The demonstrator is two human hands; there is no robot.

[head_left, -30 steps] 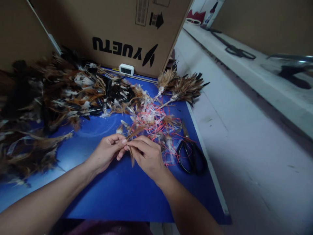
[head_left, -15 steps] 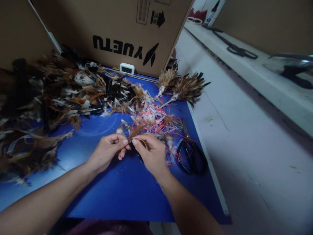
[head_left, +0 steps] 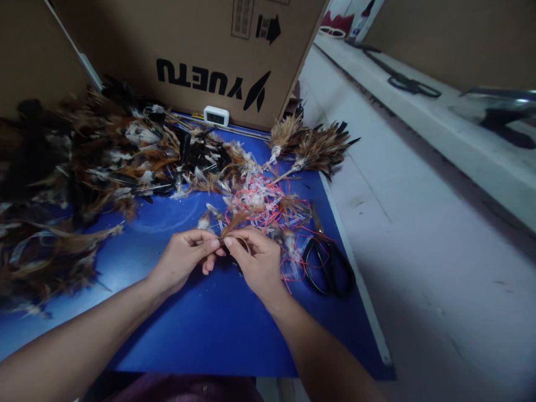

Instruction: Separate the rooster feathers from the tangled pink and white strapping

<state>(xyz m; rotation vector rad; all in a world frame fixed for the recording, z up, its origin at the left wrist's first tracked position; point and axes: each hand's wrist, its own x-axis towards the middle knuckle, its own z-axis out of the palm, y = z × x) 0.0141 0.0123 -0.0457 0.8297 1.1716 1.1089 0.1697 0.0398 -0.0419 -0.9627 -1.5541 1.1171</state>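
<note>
Over the blue tabletop, my left hand and my right hand meet fingertip to fingertip. Between them they pinch brown feathers, whose tips point up and away from me. A thin brown strand curves beside my right fingers; its kind is hard to make out. Just beyond my hands lies a tangle of red and clear strings with small feather tufts in it. Black-handled scissors rest to the right of my right hand, blades pointing away.
A big heap of brown, black and white feathers covers the left and back. Two tied feather bundles on sticks lie at the back right. A cardboard box stands behind a small white digital clock. A white wall borders the right side.
My fingers have shifted slightly around the feathers, and the feather tips sit a little differently. The whole view has moved slightly; the other things lie as before.
</note>
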